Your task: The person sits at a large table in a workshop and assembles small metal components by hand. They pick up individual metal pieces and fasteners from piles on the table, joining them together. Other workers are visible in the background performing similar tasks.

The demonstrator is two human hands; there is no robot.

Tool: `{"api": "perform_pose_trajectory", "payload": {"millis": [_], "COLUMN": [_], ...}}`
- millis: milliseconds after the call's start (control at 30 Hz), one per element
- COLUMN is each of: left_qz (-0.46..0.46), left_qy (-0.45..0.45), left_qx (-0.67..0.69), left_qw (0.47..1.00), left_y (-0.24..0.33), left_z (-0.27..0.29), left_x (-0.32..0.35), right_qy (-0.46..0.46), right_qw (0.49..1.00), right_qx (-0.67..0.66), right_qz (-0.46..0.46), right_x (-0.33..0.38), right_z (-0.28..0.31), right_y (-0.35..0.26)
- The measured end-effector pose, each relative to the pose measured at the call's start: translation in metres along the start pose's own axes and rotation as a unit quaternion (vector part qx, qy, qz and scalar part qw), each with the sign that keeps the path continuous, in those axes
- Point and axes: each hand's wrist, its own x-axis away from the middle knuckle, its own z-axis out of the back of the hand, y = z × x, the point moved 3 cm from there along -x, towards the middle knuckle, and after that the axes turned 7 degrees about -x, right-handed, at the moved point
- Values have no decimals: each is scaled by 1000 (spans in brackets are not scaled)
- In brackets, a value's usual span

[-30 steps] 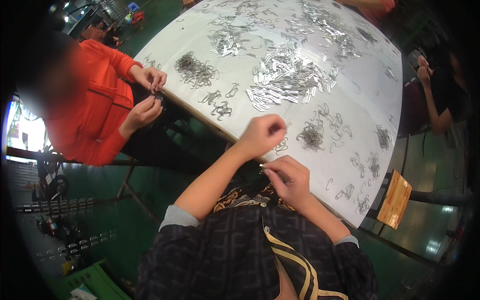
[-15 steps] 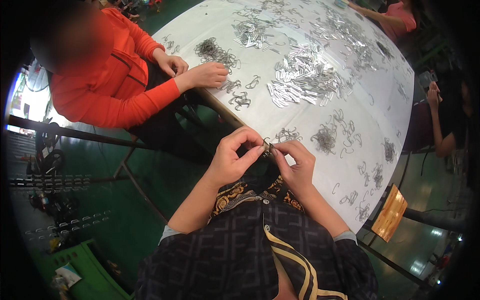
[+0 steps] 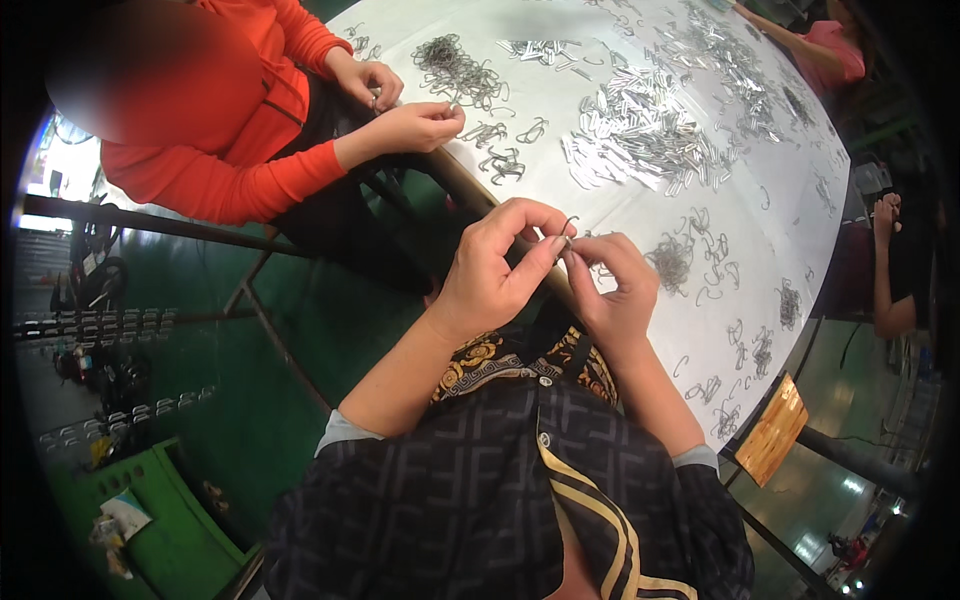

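My left hand (image 3: 498, 262) pinches a small curved wire hook (image 3: 571, 222) between thumb and fingertips, its bent end sticking up. The fingertips of my right hand (image 3: 616, 290) press together against the same spot from the other side. Whatever else lies between the fingertips is too small and covered to make out. Both hands are at the near edge of the white table (image 3: 540, 185). Just past my right hand lies a tangled pile of wire hooks (image 3: 670, 262), with looser ones around it.
Shiny flat metal strips (image 3: 640, 130) are heaped mid-table. Another hook pile (image 3: 450, 65) lies before a person in an orange-red jacket (image 3: 235, 180) at the left. Other people's arms (image 3: 885, 260) show at the right. A wooden stool (image 3: 773, 432) stands by the table's right edge.
My hands sit higher and further right in the picture, still together; the view has shifted too. The hook's end now stands up more plainly. The neighbour's near hand has drawn back from the hooks.
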Motion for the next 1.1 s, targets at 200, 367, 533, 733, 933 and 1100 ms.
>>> {"api": "perform_pose_trajectory", "payload": {"millis": [200, 367, 533, 733, 933, 1100], "left_qz": [-22, -56, -109, -94, -51, -140], "left_qy": [22, 86, 125, 153, 141, 178], "left_qx": [-9, -69, -101, -74, 16, 56], "left_qw": [999, 992, 981, 981, 989, 972], "left_y": [9, 22, 26, 31, 67, 105], "left_z": [3, 10, 9, 26, 66, 115], "left_x": [1, 4, 7, 12, 9, 2], "right_qy": [1, -1, -3, -26, -54, -107], "right_qw": [1000, 999, 999, 995, 998, 988], "right_qx": [-4, 16, 5, 1, 28, 114], "right_qz": [7, 50, 32, 101, 33, -17], "right_x": [-7, -10, -12, -20, -7, 13], "right_z": [1, -5, -9, -19, -33, -46], "right_y": [-8, -15, -17, -27, 26, 56]}}
